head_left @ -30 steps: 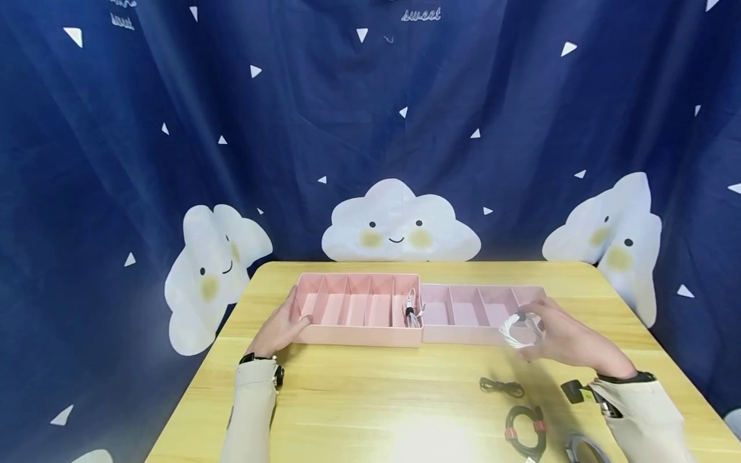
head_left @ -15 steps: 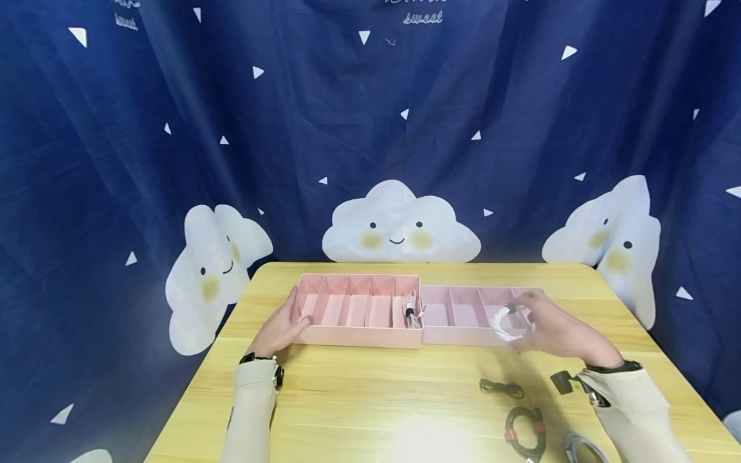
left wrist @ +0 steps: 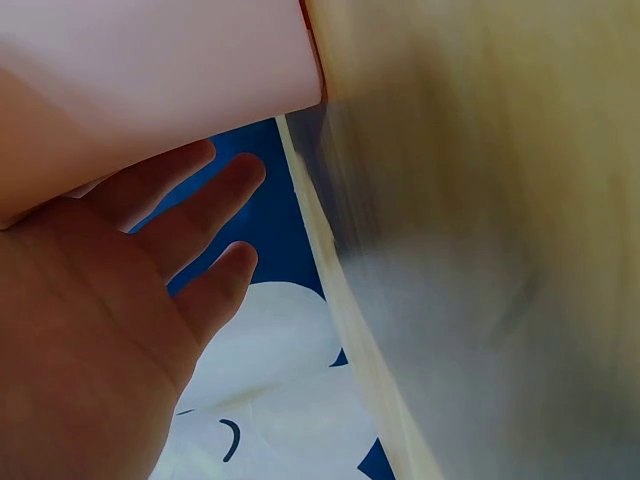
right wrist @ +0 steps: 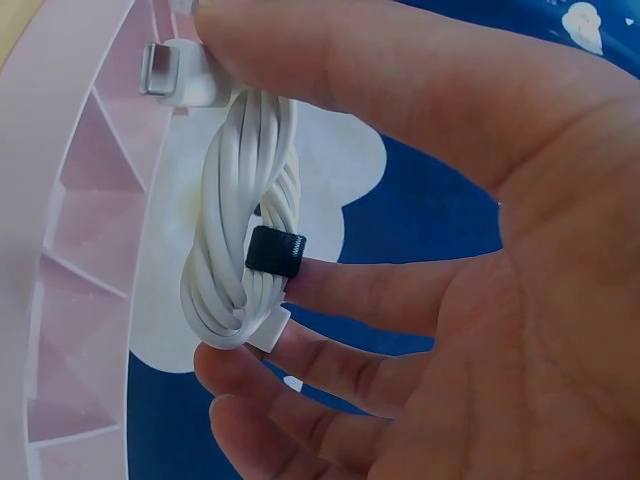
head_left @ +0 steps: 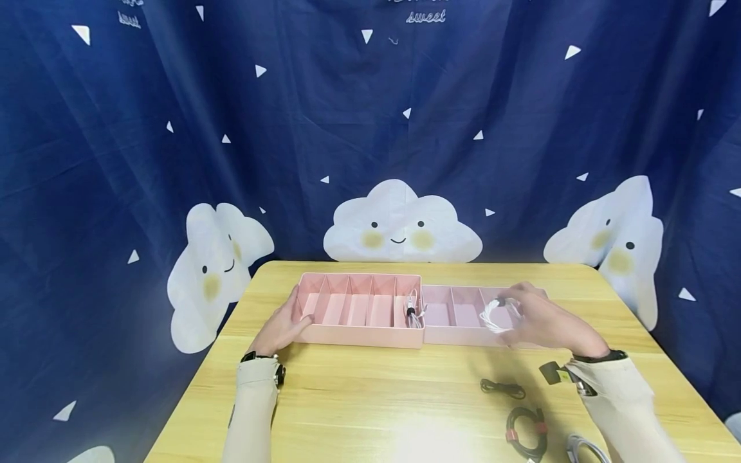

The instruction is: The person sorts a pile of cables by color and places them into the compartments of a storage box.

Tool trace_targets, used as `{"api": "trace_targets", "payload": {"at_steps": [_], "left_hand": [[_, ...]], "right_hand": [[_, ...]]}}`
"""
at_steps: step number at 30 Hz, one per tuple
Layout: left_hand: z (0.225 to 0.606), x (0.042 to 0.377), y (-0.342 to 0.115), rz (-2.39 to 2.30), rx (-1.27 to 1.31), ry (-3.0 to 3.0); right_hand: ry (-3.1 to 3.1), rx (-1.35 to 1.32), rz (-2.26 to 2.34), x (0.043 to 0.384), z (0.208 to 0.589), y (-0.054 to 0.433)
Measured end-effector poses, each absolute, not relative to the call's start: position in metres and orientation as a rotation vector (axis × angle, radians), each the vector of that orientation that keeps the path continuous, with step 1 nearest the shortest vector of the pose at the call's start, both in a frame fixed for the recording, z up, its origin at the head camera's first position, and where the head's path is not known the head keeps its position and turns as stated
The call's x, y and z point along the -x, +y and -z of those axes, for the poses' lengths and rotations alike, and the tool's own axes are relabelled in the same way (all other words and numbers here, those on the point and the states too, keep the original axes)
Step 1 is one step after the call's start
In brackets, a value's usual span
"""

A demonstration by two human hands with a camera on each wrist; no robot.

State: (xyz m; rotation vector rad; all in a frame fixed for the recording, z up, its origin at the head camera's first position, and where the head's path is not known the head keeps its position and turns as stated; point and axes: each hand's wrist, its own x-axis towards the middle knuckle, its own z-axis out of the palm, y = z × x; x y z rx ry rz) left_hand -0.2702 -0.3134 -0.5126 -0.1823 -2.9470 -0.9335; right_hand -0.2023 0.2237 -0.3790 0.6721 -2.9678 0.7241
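Observation:
My right hand (head_left: 541,321) pinches a coiled white USB-C cable (right wrist: 240,220) with a black strap (right wrist: 276,251) round it. Held in the air, the coil stands over the front right part of a lavender divided box (head_left: 446,334). At the left end of a pink divided box (head_left: 359,335), my left hand (head_left: 282,329) holds the corner, its thumb over the front rim. Several fingers (left wrist: 210,215) reach out past the box wall in the left wrist view; the thumb is hidden there. Another white cable (head_left: 413,314) with a black tie sits in the pink box's rightmost compartment.
Front right on the wooden table (head_left: 347,399) lie a small black cable (head_left: 502,388), a black coil with red straps (head_left: 527,434) and a grey cable (head_left: 585,447). The boxes stand side by side near the table's back edge, before a blue curtain (head_left: 370,116).
My right hand has moved left with the white cable, along the lavender box and away from its right end. My left hand stays at the pink box.

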Motion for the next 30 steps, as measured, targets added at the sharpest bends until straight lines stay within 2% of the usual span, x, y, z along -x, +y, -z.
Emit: {"api": "trace_targets", "payload": {"at_steps": [22,30], "left_hand": [[0.512,0.271,-0.312,0.961,0.208,-2.951],[0.510,0.269,-0.313,0.922,0.231,-2.930]], "right_hand": [[-3.040,-0.646,-0.632,0.213,0.361,0.197],[-3.030,-0.735,-0.676,0.224,0.359,0.185]]}}
